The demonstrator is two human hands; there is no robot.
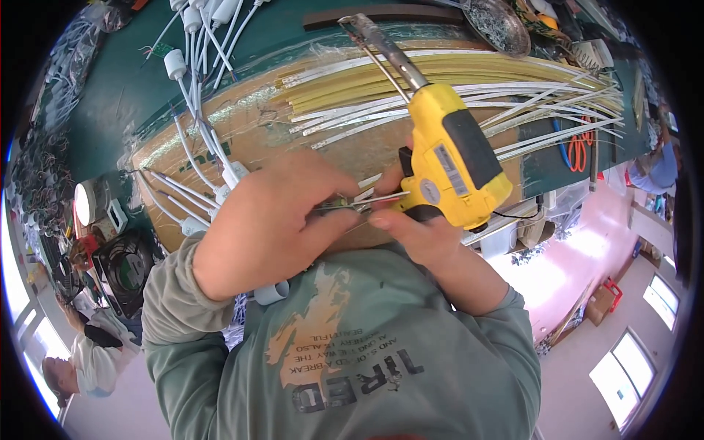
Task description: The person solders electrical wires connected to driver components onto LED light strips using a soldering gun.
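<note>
My right hand (424, 236) is closed round the handle of a yellow and black soldering gun (456, 165), whose metal tip points up and away to the left. The same hand's thumb and fingers are beside a thin pale strip (385, 198). Opposite it, my left hand (268, 213) pinches at the other end of this strip, where thin wires seem to meet it; the fingers partly hide the joint. Just left of my left hand lie white cables with white plastic end pieces (235, 174). Beyond the gun, many narrow white and yellow strips (381, 81) lie in a row.
A brown board (249, 110) covers part of the green tabletop (110, 110). A dish of metal scraps (500, 28) stands at the back right. Orange-handled scissors (578, 152) lie at right, a black fan (125, 270) at left. A person (95, 359) is at far left.
</note>
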